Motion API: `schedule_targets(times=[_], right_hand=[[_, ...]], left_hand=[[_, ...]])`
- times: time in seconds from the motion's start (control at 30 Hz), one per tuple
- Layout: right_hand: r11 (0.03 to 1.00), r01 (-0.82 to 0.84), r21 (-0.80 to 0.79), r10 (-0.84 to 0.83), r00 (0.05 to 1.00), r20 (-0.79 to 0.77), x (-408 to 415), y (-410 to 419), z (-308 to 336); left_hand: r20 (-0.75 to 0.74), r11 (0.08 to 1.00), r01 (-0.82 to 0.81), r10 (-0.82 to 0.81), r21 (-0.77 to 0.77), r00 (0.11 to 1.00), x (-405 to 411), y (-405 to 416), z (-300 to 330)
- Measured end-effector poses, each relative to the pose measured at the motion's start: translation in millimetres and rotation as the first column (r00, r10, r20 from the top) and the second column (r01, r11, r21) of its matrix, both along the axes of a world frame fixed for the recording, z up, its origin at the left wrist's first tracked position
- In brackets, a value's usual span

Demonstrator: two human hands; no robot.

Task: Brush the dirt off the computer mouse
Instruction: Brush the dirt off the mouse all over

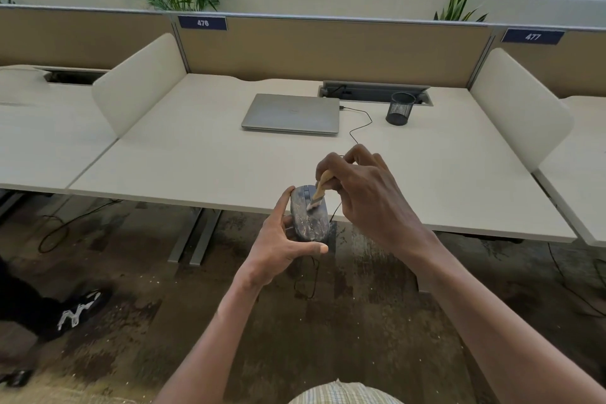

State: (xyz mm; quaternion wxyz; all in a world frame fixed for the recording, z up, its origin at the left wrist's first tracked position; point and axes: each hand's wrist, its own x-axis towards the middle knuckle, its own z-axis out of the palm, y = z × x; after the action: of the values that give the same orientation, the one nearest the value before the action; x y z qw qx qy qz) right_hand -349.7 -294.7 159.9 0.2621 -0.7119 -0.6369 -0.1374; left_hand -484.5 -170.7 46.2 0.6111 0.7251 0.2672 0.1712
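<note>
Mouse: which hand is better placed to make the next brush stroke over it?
The right hand. It already grips the brush, whose bristles touch the top of the mouse. The left hand holds the mouse from its side, above the floor, so it is busy.

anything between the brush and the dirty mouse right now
Nothing visible does. The small wooden-handled brush, pinched in the right hand, has its bristles already on the top of the dusty grey computer mouse. The left hand holds the mouse from its left side and below, clear of the brushed surface.
</note>
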Motion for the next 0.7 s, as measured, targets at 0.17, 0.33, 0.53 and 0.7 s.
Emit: schedule_targets(times=[0.17, 0.33, 0.53, 0.7], right_hand=[[0.999, -0.025, -0.03, 0.025, 1.0, -0.015, 1, -3, -5], [0.996, 0.048, 0.076, -0.039, 0.993, -0.111, 7, -2, -3], [0.997, 0.037, 0.062, -0.028, 0.99, -0.141, 4, -7, -6], [0.986, 0.121, 0.116, -0.097, 0.977, -0.192, 9, -6, -6]], left_hand=[[-0.002, 1.0, 0.003, -0.003, 0.001, 1.0, 0, 1, -3], [0.022, 1.0, -0.003, 0.003, -0.001, 1.0, 1, 3, -3], [0.029, 1.0, -0.006, 0.006, 0.002, 1.0, 1, 6, -7], [0.041, 1.0, 0.005, -0.005, 0.0, 0.999, 3, 9, -8]])
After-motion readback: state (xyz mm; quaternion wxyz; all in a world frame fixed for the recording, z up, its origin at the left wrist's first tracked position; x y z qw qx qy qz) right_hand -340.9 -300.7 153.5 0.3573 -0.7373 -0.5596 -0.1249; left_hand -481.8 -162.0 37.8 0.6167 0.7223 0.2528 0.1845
